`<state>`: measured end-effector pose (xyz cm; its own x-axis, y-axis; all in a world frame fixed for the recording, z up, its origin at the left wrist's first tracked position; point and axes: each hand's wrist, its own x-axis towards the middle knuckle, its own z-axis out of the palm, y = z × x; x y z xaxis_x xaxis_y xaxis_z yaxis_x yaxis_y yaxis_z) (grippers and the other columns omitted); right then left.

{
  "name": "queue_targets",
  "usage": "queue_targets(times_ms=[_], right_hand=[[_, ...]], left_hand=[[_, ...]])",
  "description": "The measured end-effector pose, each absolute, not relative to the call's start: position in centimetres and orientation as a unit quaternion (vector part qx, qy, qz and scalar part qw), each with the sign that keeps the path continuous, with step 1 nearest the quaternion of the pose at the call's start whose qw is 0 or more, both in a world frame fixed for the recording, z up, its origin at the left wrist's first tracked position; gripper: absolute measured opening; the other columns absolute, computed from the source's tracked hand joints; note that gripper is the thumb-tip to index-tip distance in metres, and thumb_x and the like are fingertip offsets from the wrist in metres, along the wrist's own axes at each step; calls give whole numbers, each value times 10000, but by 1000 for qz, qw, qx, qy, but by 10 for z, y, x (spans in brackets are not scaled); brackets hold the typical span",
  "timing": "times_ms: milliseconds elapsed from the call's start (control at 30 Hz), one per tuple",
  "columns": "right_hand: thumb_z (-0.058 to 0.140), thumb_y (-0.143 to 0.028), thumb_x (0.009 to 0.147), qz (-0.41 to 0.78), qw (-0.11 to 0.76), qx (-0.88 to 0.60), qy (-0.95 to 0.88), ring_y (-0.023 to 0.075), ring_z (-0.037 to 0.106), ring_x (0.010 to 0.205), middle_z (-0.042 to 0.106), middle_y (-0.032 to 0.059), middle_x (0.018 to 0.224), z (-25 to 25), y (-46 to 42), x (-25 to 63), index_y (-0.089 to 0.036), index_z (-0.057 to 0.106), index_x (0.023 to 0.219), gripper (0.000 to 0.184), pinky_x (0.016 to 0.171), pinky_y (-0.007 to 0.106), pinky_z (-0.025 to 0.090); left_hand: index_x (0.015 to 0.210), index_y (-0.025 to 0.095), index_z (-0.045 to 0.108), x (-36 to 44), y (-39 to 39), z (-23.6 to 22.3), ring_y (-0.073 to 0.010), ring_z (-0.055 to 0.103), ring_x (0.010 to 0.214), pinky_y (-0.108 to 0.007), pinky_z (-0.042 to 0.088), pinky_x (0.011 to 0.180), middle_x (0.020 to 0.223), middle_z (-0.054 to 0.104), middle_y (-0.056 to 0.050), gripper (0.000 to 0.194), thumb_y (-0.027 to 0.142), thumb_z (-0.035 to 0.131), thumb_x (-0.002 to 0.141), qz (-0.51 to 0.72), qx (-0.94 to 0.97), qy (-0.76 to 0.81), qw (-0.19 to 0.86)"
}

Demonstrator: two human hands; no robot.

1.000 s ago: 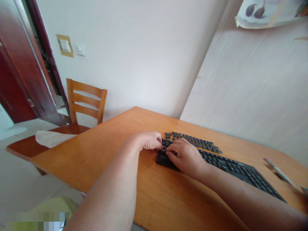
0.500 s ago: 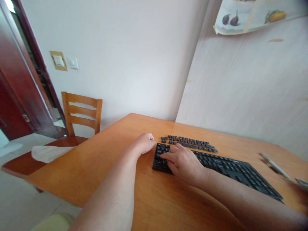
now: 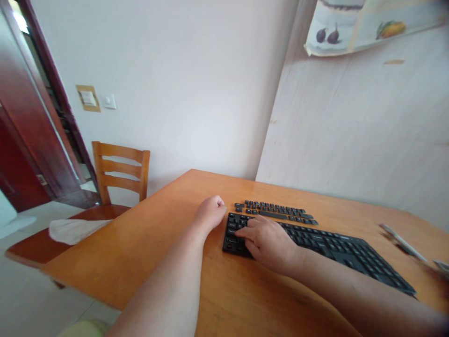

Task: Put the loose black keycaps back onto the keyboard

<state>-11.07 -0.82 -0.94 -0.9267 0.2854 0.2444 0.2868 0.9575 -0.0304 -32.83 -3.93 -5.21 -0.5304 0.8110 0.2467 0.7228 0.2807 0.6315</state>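
Observation:
A black keyboard (image 3: 336, 250) lies at a slant on the wooden table (image 3: 168, 224). My right hand (image 3: 268, 241) rests over its left part, index finger stretched onto the keys near that end and thumb apart below. The palm and fingers cover a stretch of the keys. Just left of the keyboard's far left corner, my left hand (image 3: 210, 213) is closed in a fist on the table; whatever may be inside is hidden. Behind the keyboard, loose black keycaps (image 3: 277, 206) lie in rows, with a long spacebar keycap (image 3: 272, 215) among them.
A thin pale stick-like object (image 3: 403, 241) lies on the table at the right, with a blurred item near the frame edge. To the left stands a wooden chair (image 3: 121, 168) with white cloth (image 3: 77, 230) on its seat. A wall (image 3: 196, 93) rises behind the table.
The view has tilted slightly, so the scene sits a little lower. Both hands keep nearly the same places: the left a fist, the right index finger on the keys.

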Motion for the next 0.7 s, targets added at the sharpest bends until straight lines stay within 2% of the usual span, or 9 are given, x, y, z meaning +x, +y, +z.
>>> queue_targets(times_ms=[300, 467, 700], right_hand=[[523, -160, 860, 23, 128, -141, -981, 199, 599, 888, 701, 39, 860, -8, -5, -111, -288, 755, 1083, 346, 798, 296, 435], [503, -236, 902, 37, 195, -209, -958, 179, 630, 919, 732, 21, 940, 1, 36, -116, -273, 759, 1014, 282, 836, 284, 448], [582, -264, 830, 67, 116, -339, -931, 179, 649, 826, 746, 44, 921, 9, 108, -142, -230, 780, 904, 214, 664, 263, 430]], left_hand=[[775, 210, 601, -323, -39, -52, -148, 555, 704, -238, 335, 602, 770, 660, -1, 97, 216, 515, 817, 350, 492, 796, 43], [778, 214, 610, -323, -39, -54, -157, 570, 708, -250, 321, 590, 777, 668, -11, 119, 242, 507, 829, 344, 484, 803, 42], [778, 217, 608, -325, -39, -54, -163, 583, 727, -254, 321, 589, 785, 680, -10, 106, 242, 519, 829, 337, 480, 808, 51]])
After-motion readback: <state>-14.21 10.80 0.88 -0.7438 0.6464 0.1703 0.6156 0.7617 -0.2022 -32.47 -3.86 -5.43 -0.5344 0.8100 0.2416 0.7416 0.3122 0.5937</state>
